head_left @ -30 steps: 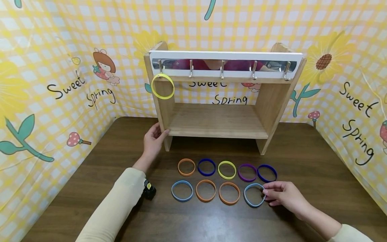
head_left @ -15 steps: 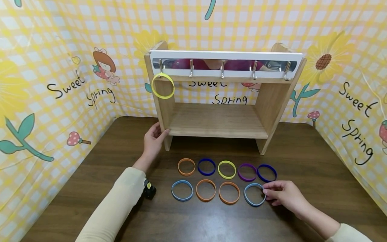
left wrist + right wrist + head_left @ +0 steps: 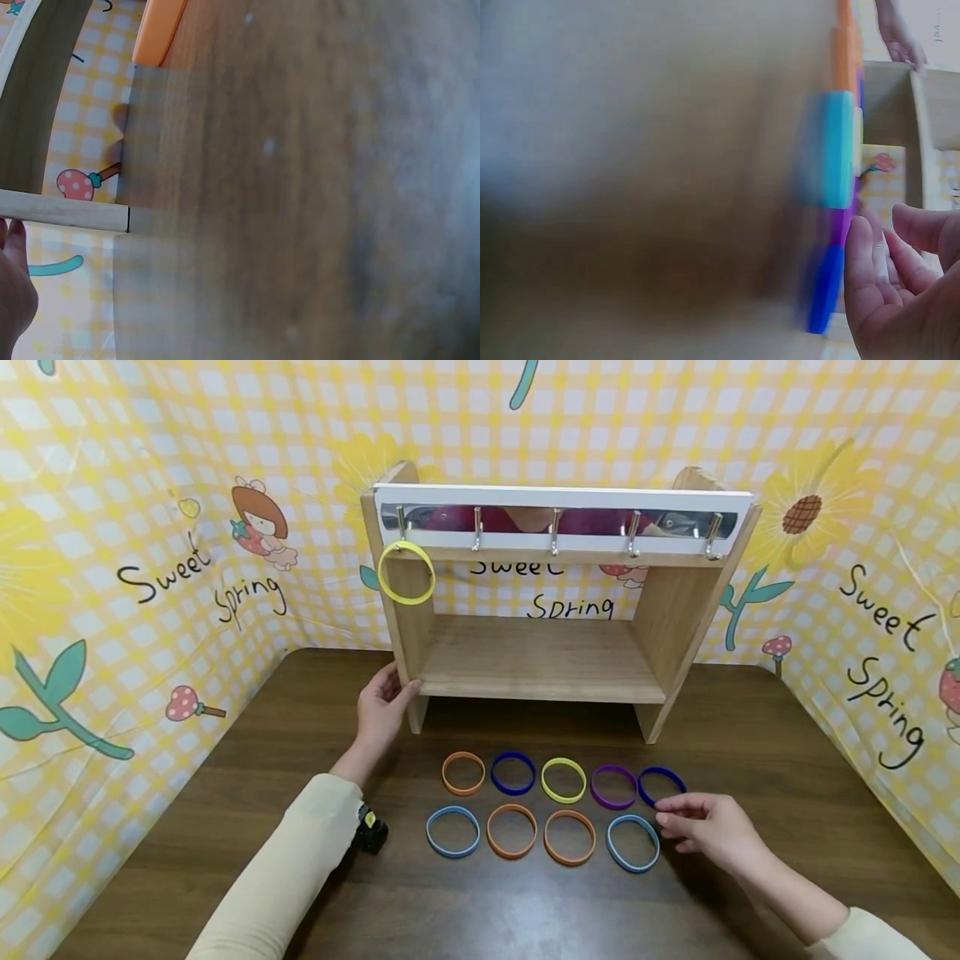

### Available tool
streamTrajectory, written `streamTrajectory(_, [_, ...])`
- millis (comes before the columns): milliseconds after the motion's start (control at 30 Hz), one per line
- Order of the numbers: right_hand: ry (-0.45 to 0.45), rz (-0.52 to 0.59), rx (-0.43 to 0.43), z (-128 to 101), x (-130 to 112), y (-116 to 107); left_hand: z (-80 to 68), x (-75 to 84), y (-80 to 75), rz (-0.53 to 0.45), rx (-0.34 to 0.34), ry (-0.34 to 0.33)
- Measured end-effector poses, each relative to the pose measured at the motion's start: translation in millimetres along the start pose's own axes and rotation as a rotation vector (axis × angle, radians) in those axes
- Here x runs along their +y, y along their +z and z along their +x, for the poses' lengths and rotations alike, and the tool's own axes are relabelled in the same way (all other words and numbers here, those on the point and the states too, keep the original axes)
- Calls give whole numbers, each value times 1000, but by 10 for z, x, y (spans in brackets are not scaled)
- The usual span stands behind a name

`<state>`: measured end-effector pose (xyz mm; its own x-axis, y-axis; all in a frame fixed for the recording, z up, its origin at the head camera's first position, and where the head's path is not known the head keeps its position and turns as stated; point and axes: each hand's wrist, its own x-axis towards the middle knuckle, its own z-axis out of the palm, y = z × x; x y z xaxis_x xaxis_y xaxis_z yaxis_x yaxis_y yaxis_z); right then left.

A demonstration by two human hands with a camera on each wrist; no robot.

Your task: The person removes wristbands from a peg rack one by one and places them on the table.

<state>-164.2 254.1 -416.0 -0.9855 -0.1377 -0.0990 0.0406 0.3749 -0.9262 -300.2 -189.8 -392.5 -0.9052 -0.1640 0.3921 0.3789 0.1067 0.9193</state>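
Observation:
Several flat rubber rings lie in two rows on the dark table (image 3: 750, 760). My right hand (image 3: 670, 817) hovers at the rows' right end, fingers loosely bent and holding nothing, its fingertips (image 3: 663, 807) between the dark blue ring (image 3: 649, 777) and the light blue ring (image 3: 633, 843). In the right wrist view the fingers (image 3: 862, 277) are apart beside the dark blue ring (image 3: 825, 289). My left hand (image 3: 390, 689) rests flat against the left side panel of the wooden shelf (image 3: 540, 664). A yellow ring (image 3: 406, 573) hangs on the leftmost hook.
The shelf's top rail (image 3: 562, 520) carries several metal hooks, all bare but the leftmost. Orange (image 3: 462, 773), dark blue (image 3: 513, 773), yellow (image 3: 563, 780) and purple (image 3: 613, 787) rings fill the back row. A yellow checked backdrop (image 3: 150, 568) closes three sides.
My right hand has let go of the light blue ring's right edge and moved slightly up toward the dark blue ring. The light blue ring now lies round. The left hand is still.

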Motion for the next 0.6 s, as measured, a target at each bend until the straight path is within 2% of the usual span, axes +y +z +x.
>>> streamTrajectory(300, [-115,25,62,195,-399,12,-17,-19,-23,-15,-1,7])
streamTrajectory(467, [-166,63,85,306,-605,127,-20,-14,-21,-45,4,12])
streamTrajectory(600, [-216,114,85,439,-753,249,-21,3,-21,-32,-4,28])
